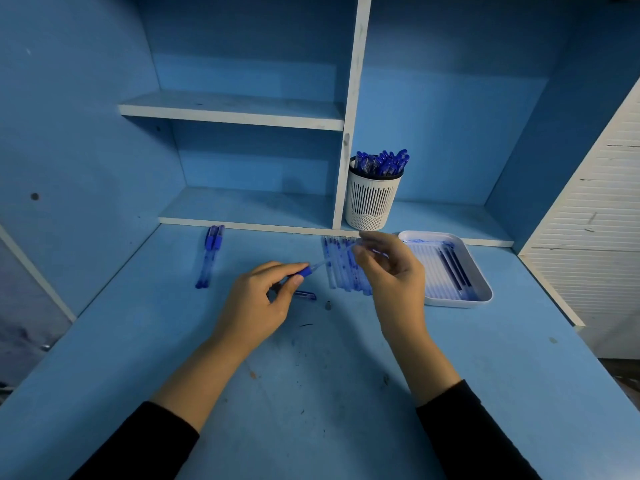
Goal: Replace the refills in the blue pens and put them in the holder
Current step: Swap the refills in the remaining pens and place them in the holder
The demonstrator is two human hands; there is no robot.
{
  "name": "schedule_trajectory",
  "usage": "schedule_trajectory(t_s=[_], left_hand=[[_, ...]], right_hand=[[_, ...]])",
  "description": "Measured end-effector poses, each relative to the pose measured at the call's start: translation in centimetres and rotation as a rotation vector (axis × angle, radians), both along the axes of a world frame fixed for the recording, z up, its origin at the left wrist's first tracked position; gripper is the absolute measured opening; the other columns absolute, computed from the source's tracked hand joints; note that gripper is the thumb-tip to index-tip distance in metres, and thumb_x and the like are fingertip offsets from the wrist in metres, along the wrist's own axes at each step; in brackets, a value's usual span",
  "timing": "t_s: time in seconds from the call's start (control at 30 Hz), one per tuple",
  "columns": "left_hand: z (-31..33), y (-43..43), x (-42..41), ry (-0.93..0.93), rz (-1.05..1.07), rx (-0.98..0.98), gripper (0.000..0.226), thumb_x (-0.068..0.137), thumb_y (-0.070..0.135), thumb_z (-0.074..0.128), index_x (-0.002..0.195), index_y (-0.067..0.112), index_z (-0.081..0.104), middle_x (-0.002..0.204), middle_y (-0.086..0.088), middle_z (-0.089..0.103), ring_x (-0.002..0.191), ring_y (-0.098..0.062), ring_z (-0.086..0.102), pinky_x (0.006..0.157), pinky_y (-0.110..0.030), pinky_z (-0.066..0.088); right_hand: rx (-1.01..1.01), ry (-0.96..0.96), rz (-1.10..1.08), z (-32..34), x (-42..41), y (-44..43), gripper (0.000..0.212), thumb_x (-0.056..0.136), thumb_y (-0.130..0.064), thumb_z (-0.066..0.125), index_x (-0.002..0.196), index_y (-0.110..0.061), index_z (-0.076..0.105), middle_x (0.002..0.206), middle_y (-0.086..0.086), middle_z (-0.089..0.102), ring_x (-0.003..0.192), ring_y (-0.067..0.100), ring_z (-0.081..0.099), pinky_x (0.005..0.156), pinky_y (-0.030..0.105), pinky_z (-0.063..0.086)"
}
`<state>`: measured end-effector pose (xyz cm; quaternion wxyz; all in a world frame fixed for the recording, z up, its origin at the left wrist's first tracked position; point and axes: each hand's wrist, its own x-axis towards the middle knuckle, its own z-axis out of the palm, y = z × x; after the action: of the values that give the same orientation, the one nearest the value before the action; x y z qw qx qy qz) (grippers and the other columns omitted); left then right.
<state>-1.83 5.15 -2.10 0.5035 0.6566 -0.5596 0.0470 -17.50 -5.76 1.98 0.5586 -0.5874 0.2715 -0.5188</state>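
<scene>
My left hand (pixel 263 299) grips a blue pen barrel (pixel 306 270) by its grip end, above the desk's middle. A thin clear refill (pixel 332 259) sticks out of the barrel toward my right hand (pixel 388 268), whose fingertips pinch its far end. A row of several refills (pixel 341 271) lies on the desk behind and partly under my right hand. A blue pen cap (pixel 306 295) and a small metal tip (pixel 327 305) lie just below my left hand. The white slotted holder (pixel 372 202) on the low shelf is full of several blue pens (pixel 382 162).
Two blue pens (pixel 209 256) lie side by side at the far left of the desk (pixel 311 393). A white tray (pixel 481 292) at the right holds a few dark refills (pixel 453 268). Shelf boards and a white upright divider (pixel 349 133) rise behind.
</scene>
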Motion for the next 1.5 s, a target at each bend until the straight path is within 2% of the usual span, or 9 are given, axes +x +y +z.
schedule_trajectory(t_s=[0.13,0.27,0.5,0.73,0.83,0.97,1.07,1.2,1.5], left_hand=[[0.2,0.1,-0.4,-0.002,-0.026,-0.023,0.024,0.092,0.020,0.061,0.114,0.016,0.073,0.093,0.014,0.069,0.075,-0.007,0.059,0.062,-0.014,0.045],[0.1,0.1,-0.5,0.024,-0.053,0.000,0.023,0.093,0.017,0.064,0.114,0.018,0.072,0.092,0.016,0.067,0.076,-0.007,0.059,0.064,-0.011,0.043],[0.0,0.1,-0.3,0.019,-0.038,0.021,0.021,0.092,0.019,0.066,0.112,0.018,0.074,0.089,0.014,0.066,0.072,-0.006,0.056,0.066,-0.005,0.037],[0.6,-0.6,-0.1,0.026,0.031,-0.086,0.025,0.092,0.021,0.062,0.114,0.018,0.072,0.095,0.015,0.066,0.081,-0.009,0.061,0.066,-0.033,0.051],[0.7,-1.5,0.6,0.046,0.052,-0.108,0.026,0.092,0.020,0.061,0.116,0.017,0.071,0.098,0.009,0.068,0.083,-0.010,0.061,0.070,-0.039,0.052],[1.0,-2.8,1.9,0.027,0.072,-0.110,0.025,0.092,0.021,0.061,0.115,0.020,0.071,0.097,0.013,0.066,0.082,-0.007,0.060,0.067,-0.036,0.049],[0.9,-3.9,2.8,0.012,0.077,-0.101,0.024,0.092,0.020,0.060,0.113,0.019,0.071,0.099,0.012,0.067,0.079,-0.007,0.059,0.066,-0.031,0.048],[0.3,-4.7,3.6,-0.020,0.062,-0.047,0.024,0.092,0.021,0.060,0.113,0.019,0.072,0.098,0.011,0.067,0.079,-0.006,0.059,0.068,-0.013,0.043],[0.2,-4.8,3.8,-0.023,0.043,-0.006,0.023,0.092,0.022,0.061,0.112,0.020,0.073,0.092,0.014,0.065,0.076,-0.006,0.059,0.069,-0.006,0.039]], right_hand=[[-0.071,0.008,-0.065,-0.3,0.6,0.7,0.013,0.084,0.002,0.068,0.092,-0.007,0.072,0.094,0.012,0.068,0.079,0.010,0.065,0.072,0.018,0.048],[0.088,-0.051,-0.080,0.2,0.1,0.3,0.014,0.084,0.000,0.068,0.093,-0.011,0.071,0.076,-0.010,0.071,0.074,0.009,0.065,0.070,0.015,0.051],[0.151,-0.164,-0.198,1.6,-1.2,-1.9,0.017,0.084,0.001,0.067,0.096,-0.010,0.071,0.080,-0.013,0.073,0.077,-0.002,0.066,0.069,0.009,0.048],[0.092,0.277,0.069,1.0,0.8,-5.4,0.025,0.081,0.001,0.068,0.099,-0.016,0.074,0.094,0.002,0.074,0.086,0.010,0.067,0.085,0.022,0.053],[0.015,0.474,0.169,0.8,3.0,-6.4,0.026,0.082,0.004,0.065,0.103,-0.009,0.073,0.092,0.004,0.072,0.080,0.010,0.063,0.082,0.019,0.052],[-0.155,0.656,0.208,0.8,5.6,-7.4,0.024,0.081,0.000,0.067,0.103,-0.007,0.074,0.097,0.004,0.073,0.082,0.010,0.064,0.083,0.025,0.053],[-0.278,0.787,0.197,0.8,7.1,-8.2,0.022,0.081,-0.001,0.067,0.101,-0.007,0.075,0.101,0.005,0.073,0.089,0.013,0.065,0.076,0.018,0.046],[-0.402,0.956,0.194,0.6,8.3,-8.8,0.022,0.081,-0.002,0.069,0.101,-0.006,0.075,0.105,0.008,0.072,0.098,0.018,0.065,0.074,0.013,0.040],[-0.492,1.075,0.179,-0.1,9.0,-8.7,0.024,0.084,-0.011,0.068,0.108,-0.007,0.072,0.110,0.006,0.070,0.104,0.018,0.062,0.077,0.011,0.037]])
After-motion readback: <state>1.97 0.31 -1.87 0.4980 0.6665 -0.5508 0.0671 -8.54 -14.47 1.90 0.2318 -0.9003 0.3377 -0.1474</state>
